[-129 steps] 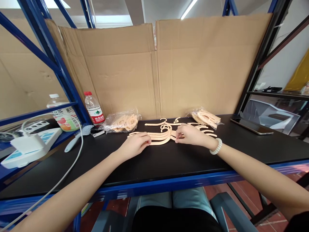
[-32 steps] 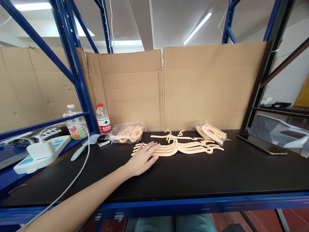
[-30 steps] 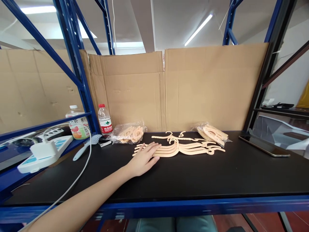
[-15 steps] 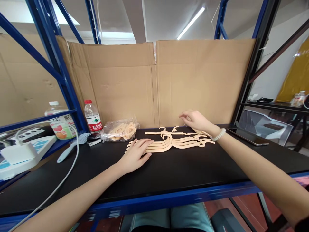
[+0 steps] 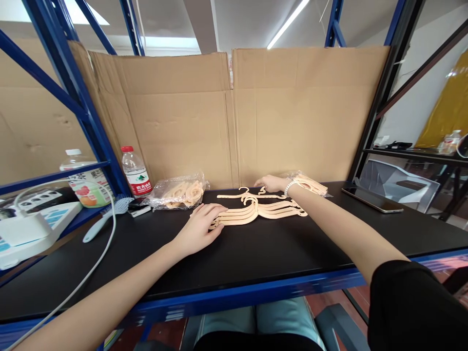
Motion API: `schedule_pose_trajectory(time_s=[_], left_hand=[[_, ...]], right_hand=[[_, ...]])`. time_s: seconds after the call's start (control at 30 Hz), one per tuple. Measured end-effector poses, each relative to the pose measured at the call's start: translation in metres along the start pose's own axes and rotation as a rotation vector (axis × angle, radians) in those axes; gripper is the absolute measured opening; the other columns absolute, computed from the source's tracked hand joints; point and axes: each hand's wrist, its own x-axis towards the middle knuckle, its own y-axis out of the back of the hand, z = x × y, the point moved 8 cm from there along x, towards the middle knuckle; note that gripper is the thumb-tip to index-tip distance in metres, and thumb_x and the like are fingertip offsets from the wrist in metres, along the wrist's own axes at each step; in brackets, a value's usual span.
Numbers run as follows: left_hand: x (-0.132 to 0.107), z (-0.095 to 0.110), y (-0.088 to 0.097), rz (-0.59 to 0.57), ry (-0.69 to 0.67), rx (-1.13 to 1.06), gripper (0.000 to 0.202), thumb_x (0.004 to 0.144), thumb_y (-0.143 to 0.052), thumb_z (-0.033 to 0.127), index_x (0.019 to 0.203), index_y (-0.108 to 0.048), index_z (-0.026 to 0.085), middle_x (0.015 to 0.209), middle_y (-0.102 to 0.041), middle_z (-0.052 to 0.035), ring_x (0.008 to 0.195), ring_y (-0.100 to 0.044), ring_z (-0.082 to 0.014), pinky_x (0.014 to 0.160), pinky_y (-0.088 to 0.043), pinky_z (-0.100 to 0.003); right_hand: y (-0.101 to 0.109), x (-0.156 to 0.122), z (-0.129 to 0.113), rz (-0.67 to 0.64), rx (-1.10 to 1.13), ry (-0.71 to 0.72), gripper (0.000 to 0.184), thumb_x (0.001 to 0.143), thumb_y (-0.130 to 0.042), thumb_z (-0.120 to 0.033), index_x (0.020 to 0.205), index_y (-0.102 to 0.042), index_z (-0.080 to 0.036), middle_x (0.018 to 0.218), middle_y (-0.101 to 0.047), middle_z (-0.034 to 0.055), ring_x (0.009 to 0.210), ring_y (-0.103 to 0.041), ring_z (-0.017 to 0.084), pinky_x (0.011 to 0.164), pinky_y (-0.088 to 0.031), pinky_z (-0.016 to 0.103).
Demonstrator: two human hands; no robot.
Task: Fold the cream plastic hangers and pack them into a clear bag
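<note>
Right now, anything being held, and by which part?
Left hand lies on the left ends of the hangers; grip unclear. Right hand is beside the small hook; hold can't be told.

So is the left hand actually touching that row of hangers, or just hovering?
Touching. The head view shows the left hand laid on the left ends of the row of hangers, its fingers draped across their arms.

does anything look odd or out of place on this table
Yes: a small hook-shaped piece lies behind the front stack of hangers, close to the right hand. It looks odd because it seems to lie loose, joined to no hanger.
</note>
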Motion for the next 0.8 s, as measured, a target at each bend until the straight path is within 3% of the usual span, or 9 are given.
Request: schedule_pose_trajectory(time_s=[0.2,0.4,0.53,0.67,0.73,0.8], left_hand=[[0.001,0.001,0.002,0.017,-0.007,-0.01,0.035,0.087,-0.049,0.024,0.122,-0.054,0.022,0.12,-0.059,-0.0088,0.112,-0.054,-0.0257,0.101,-0.037,-0.045],[0.0,0.003,0.003,0.032,-0.015,-0.017,0.036,0.087,-0.05,0.022,0.123,-0.054,0.023,0.118,-0.06,-0.0082,0.111,-0.055,-0.0254,0.098,-0.04,-0.043],[0.0,0.004,0.005,0.038,-0.017,-0.03,0.037,0.087,-0.05,0.021,0.123,-0.054,0.024,0.118,-0.06,-0.0076,0.111,-0.056,-0.0248,0.098,-0.042,-0.042],[0.001,0.005,0.007,0.052,-0.006,-0.095,0.035,0.087,-0.05,0.022,0.122,-0.055,0.023,0.117,-0.06,-0.0078,0.11,-0.056,-0.0241,0.096,-0.044,-0.039],[0.001,0.004,0.006,0.053,0.022,-0.148,0.034,0.087,-0.05,0.024,0.121,-0.054,0.022,0.117,-0.06,-0.008,0.11,-0.056,-0.0236,0.096,-0.045,-0.039],[0.001,0.001,0.002,0.044,0.061,-0.225,0.032,0.088,-0.05,0.026,0.119,-0.054,0.022,0.115,-0.06,-0.0078,0.105,-0.058,-0.022,0.093,-0.047,-0.038]], right_hand=[[-0.018,0.013,-0.003,-0.02,-0.043,0.071,0.046,0.069,-0.055,0.003,0.106,-0.073,-0.017,0.106,-0.073,0.0058,0.097,-0.067,0.018,0.083,-0.048,0.02],[-0.013,0.008,-0.008,0.057,-0.086,0.055,0.032,0.069,-0.055,0.002,0.087,-0.076,-0.014,0.085,-0.075,0.0086,0.081,-0.068,0.021,0.075,-0.048,0.025],[0.005,-0.001,-0.01,0.151,-0.043,0.017,0.034,0.066,-0.055,0.003,0.086,-0.075,-0.016,0.086,-0.074,0.0066,0.08,-0.068,0.019,0.073,-0.048,0.024],[0.039,-0.015,-0.006,0.304,0.031,-0.072,0.026,0.074,-0.054,-0.005,0.089,-0.073,-0.014,0.083,-0.074,0.0058,0.078,-0.068,0.017,0.075,-0.051,0.024],[0.06,-0.026,-0.007,0.429,0.188,-0.117,0.021,0.078,-0.055,-0.011,0.092,-0.07,-0.013,0.082,-0.073,0.0062,0.079,-0.069,0.017,0.077,-0.053,0.026],[0.075,-0.041,-0.015,0.564,0.533,-0.126,0.013,0.074,-0.062,-0.016,0.086,-0.068,-0.013,0.079,-0.073,0.0056,0.08,-0.07,0.017,0.08,-0.055,0.029]])
